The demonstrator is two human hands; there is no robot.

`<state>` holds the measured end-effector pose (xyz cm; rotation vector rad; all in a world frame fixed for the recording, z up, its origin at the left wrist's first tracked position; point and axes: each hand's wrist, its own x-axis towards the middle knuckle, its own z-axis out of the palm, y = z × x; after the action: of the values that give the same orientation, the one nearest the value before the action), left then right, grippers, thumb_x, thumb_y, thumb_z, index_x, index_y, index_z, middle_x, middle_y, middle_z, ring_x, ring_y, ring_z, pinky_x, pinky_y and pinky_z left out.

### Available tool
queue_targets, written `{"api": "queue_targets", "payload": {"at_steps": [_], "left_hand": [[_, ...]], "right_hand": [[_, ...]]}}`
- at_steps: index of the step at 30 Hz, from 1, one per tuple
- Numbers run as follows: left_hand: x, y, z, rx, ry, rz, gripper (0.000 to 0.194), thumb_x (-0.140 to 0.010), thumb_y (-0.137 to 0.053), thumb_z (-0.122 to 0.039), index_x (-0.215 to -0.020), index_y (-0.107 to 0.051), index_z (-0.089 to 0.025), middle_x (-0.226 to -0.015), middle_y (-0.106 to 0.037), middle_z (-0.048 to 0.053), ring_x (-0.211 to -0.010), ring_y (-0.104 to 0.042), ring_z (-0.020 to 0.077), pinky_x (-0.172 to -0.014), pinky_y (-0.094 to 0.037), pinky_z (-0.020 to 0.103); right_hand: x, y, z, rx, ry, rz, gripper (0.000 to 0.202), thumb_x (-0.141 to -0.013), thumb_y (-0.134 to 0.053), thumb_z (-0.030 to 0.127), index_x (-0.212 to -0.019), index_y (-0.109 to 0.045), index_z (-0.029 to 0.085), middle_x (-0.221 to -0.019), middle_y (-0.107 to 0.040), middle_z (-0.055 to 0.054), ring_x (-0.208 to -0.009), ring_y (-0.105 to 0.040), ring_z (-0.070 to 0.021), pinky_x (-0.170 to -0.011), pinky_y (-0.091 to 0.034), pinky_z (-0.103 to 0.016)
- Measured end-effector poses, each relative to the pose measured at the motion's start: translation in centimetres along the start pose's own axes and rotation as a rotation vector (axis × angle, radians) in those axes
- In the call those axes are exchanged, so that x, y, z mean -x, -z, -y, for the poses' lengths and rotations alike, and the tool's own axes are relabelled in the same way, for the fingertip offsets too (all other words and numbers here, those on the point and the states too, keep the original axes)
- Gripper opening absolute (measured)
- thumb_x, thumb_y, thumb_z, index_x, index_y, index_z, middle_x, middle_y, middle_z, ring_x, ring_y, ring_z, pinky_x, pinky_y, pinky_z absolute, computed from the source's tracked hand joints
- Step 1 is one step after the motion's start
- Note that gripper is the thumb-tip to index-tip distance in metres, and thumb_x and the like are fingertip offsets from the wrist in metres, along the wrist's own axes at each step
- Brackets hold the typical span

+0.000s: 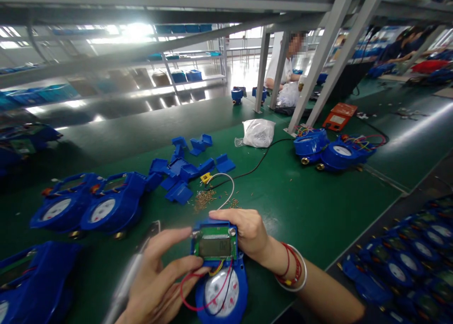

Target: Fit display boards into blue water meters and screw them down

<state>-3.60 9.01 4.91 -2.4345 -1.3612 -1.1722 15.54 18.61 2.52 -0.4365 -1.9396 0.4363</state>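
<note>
A blue water meter (240, 286) with a white round dial is at the bottom centre. In its top housing sits a green circuit board with a small display (214, 247); red and black wires loop over the dial. My right hand (249, 232) is closed around the housing's upper right side. From the left, my left hand (166, 272) grips the housing, its fingers at the board's left edge. A silver pen-shaped tool (129, 279), blurred, runs beside my left hand; whether that hand touches it I cannot tell.
Blue plastic covers (179, 170), loose brass screws (205, 199) and a white bag (259, 133) lie beyond the meter. Other meters stand left (109, 210), right (341, 154) and lower right (396, 269). Metal posts (323, 55) rise from the bench; a person (279, 69) sits across.
</note>
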Motion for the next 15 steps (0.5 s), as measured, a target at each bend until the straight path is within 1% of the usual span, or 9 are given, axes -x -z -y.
{"api": "queue_targets", "payload": {"at_steps": [3, 7, 9, 10, 11, 12, 13, 14, 15], "left_hand": [[-0.8, 0.3, -0.4, 0.016, -0.029, 0.009, 0.011, -0.079, -0.064, -0.013, -0.086, -0.064, -0.021, -0.116, -0.048, 0.008, -0.105, -0.05, 0.0202, -0.088, -0.043, 0.034], [-0.7, -0.4, -0.9, 0.018, -0.019, -0.071, 0.015, -0.075, -0.067, -0.007, -0.085, -0.065, -0.019, -0.11, -0.05, 0.009, -0.111, -0.048, 0.0254, -0.092, -0.042, 0.043], [-0.4, -0.7, -0.9, 0.002, -0.005, -0.108, 0.02, -0.072, -0.069, -0.006, -0.086, -0.065, -0.019, -0.108, -0.051, 0.008, -0.114, -0.047, 0.0277, -0.092, -0.043, 0.045], [-0.2, -0.6, -0.8, 0.003, 0.002, -0.103, 0.021, -0.072, -0.07, -0.006, -0.087, -0.065, -0.02, -0.11, -0.051, 0.008, -0.116, -0.047, 0.0281, -0.092, -0.043, 0.045], [0.0, -0.5, -0.8, 0.012, 0.019, -0.07, 0.022, -0.073, -0.069, -0.007, -0.089, -0.065, -0.021, -0.115, -0.05, 0.008, -0.117, -0.046, 0.028, -0.093, -0.043, 0.045], [0.1, -0.1, -0.7, 0.026, 0.046, -0.012, 0.022, -0.075, -0.067, -0.008, -0.091, -0.065, -0.023, -0.122, -0.049, 0.008, -0.12, -0.046, 0.0274, -0.094, -0.043, 0.043], [0.2, 0.3, -0.7, 0.045, 0.088, 0.047, 0.022, -0.078, -0.064, -0.009, -0.094, -0.065, -0.024, -0.128, -0.046, 0.008, -0.121, -0.045, 0.0264, -0.095, -0.043, 0.042], [0.4, 0.7, -0.7, 0.068, 0.145, 0.075, 0.023, -0.08, -0.06, -0.009, -0.097, -0.064, -0.024, -0.133, -0.044, 0.008, -0.122, -0.046, 0.025, -0.095, -0.044, 0.039], [0.5, 1.2, -0.9, 0.089, 0.21, 0.06, 0.023, -0.082, -0.057, -0.008, -0.099, -0.063, -0.023, -0.134, -0.044, 0.008, -0.12, -0.048, 0.0235, -0.094, -0.045, 0.036]], "right_hand": [[0.0, 0.0, 0.1, -0.012, -0.011, 0.013, 0.024, -0.095, -0.044, 0.021, -0.101, -0.064, 0.01, -0.092, -0.074, -0.009, -0.083, -0.071, -0.0139, -0.074, -0.058, -0.022], [-0.1, -0.1, 0.2, -0.017, -0.023, 0.01, 0.026, -0.096, -0.043, 0.023, -0.098, -0.065, 0.01, -0.091, -0.074, -0.009, -0.081, -0.071, -0.0139, -0.073, -0.058, -0.022], [-0.1, -0.1, 0.2, -0.022, -0.026, 0.01, 0.027, -0.096, -0.042, 0.025, -0.098, -0.066, 0.01, -0.091, -0.074, -0.009, -0.082, -0.071, -0.0137, -0.074, -0.058, -0.022], [-0.1, 0.0, 0.2, -0.023, -0.027, 0.011, 0.028, -0.096, -0.042, 0.026, -0.098, -0.065, 0.01, -0.092, -0.074, -0.009, -0.083, -0.071, -0.0137, -0.075, -0.058, -0.022], [-0.1, 0.0, 0.3, -0.023, -0.025, 0.013, 0.028, -0.096, -0.042, 0.026, -0.098, -0.065, 0.011, -0.092, -0.074, -0.009, -0.083, -0.071, -0.0137, -0.075, -0.058, -0.022], [-0.1, 0.0, 0.3, -0.019, -0.02, 0.015, 0.028, -0.096, -0.042, 0.026, -0.099, -0.065, 0.011, -0.092, -0.074, -0.009, -0.083, -0.071, -0.0138, -0.075, -0.058, -0.023], [0.0, 0.1, 0.3, -0.014, -0.012, 0.014, 0.027, -0.096, -0.042, 0.026, -0.099, -0.065, 0.01, -0.093, -0.074, -0.009, -0.083, -0.071, -0.0139, -0.075, -0.058, -0.023], [0.0, 0.1, 0.3, -0.01, -0.005, 0.012, 0.027, -0.096, -0.042, 0.025, -0.1, -0.064, 0.01, -0.093, -0.074, -0.009, -0.084, -0.071, -0.014, -0.075, -0.058, -0.023], [0.0, 0.1, 0.4, -0.006, 0.002, 0.012, 0.026, -0.096, -0.042, 0.023, -0.101, -0.064, 0.009, -0.094, -0.074, -0.01, -0.084, -0.071, -0.014, -0.075, -0.058, -0.022]]}}
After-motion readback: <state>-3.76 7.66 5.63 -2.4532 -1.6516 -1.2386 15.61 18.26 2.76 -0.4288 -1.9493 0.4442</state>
